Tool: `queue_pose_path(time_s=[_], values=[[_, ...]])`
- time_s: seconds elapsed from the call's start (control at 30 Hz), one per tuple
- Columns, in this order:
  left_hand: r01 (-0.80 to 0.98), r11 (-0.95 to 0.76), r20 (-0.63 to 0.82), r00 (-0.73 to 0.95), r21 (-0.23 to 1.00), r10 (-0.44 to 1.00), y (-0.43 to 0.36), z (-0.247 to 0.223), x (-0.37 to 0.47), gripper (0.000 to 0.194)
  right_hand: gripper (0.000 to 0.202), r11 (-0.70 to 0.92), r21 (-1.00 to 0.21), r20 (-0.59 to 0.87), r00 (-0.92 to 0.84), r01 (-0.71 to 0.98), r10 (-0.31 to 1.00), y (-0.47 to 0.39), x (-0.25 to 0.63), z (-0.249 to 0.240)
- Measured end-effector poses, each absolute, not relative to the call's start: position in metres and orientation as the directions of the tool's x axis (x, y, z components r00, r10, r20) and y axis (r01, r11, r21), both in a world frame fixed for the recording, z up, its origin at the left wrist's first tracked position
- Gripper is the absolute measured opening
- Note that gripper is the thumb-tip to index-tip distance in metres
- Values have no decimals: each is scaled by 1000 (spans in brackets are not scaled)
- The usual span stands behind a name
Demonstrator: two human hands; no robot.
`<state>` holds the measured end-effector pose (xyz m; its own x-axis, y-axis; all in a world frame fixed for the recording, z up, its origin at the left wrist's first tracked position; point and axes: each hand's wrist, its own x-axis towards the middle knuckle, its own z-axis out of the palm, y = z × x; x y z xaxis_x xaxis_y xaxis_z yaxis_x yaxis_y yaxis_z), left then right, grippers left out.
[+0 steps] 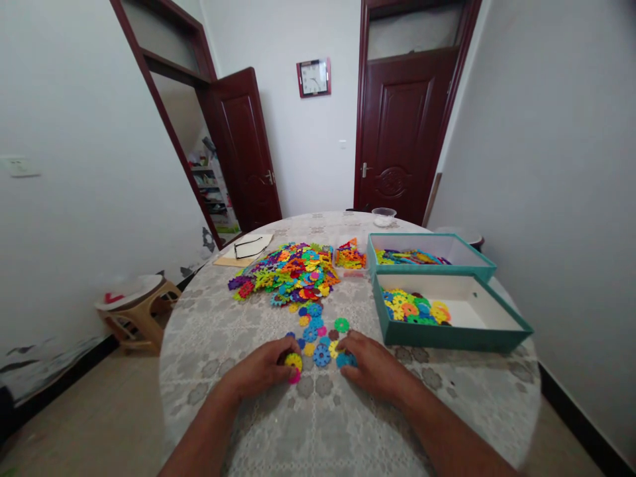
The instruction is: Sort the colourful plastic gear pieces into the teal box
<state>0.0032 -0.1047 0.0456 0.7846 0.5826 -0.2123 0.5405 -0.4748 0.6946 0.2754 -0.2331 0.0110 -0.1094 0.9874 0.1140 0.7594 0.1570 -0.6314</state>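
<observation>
Fingers and thumb of my left hand [263,364] are closed around a yellow notched building disc [293,360]. A pink disc [295,377] shows just below it, and I cannot tell if it is held too. My right hand [372,363] has its fingers curled on a blue notched disc [346,360] at the table surface. Between the hands lies a larger blue disc [322,355]. Several loose discs spread above it, among them a green one [342,324] and a yellow one [309,349]. Parts of the held discs are hidden by my fingers.
A big heap of colourful pieces [293,271] lies beyond the hands. Right of it are a small clear container [350,262] and two teal boxes, the nearer [457,339] holding discs, the farther [427,240] holding mixed pieces. Glasses [248,247] rest on paper at the back left.
</observation>
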Motion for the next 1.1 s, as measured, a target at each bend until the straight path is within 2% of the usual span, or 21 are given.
queue_pose_path(time_s=[0.13, 0.4, 0.6, 0.7, 0.77, 0.8, 0.87, 0.9, 0.97, 1.03, 1.1], values=[[564, -477, -234, 775, 674, 586, -105, 46, 6, 21, 14, 129, -616, 71, -108, 777, 992, -233, 276, 11], [578, -505, -261, 783, 641, 565, -103, 49, 7, 22, 12, 161, -605, 104, -123, 780, 987, -232, 276, 11], [577, -540, -261, 793, 613, 550, -103, 52, 8, 19, 11, 162, -560, 65, -151, 813, 986, -233, 270, 14], [575, -537, -248, 790, 617, 561, -105, 49, 6, 21, 12, 194, -602, 133, -142, 775, 981, -231, 266, 12], [563, -526, -209, 783, 637, 585, -107, 45, 5, 24, 14, 206, -714, 207, -80, 669, 975, -228, 261, 10], [552, -517, -180, 778, 654, 602, -108, 44, 4, 25, 13, 176, -796, 199, -24, 579, 980, -226, 257, 9], [526, -495, -122, 760, 692, 638, -110, 41, 4, 28, 11, 16, -950, 44, 83, 310, 996, -222, 250, 8], [515, -483, -99, 749, 708, 655, -111, 40, 5, 28, 12, -84, -986, -69, 105, 143, 992, -220, 246, 8], [500, -476, -47, 724, 723, 689, -114, 42, 9, 25, 16, -220, -962, -236, 85, -162, 968, -216, 240, 8], [484, -502, 34, 694, 717, 719, -120, 46, 16, 20, 22, -250, -899, -283, 43, -360, 958, -213, 235, 10], [460, -553, 154, 655, 695, 739, -127, 51, 27, 15, 25, -256, -838, -291, -2, -482, 957, -211, 231, 15]])
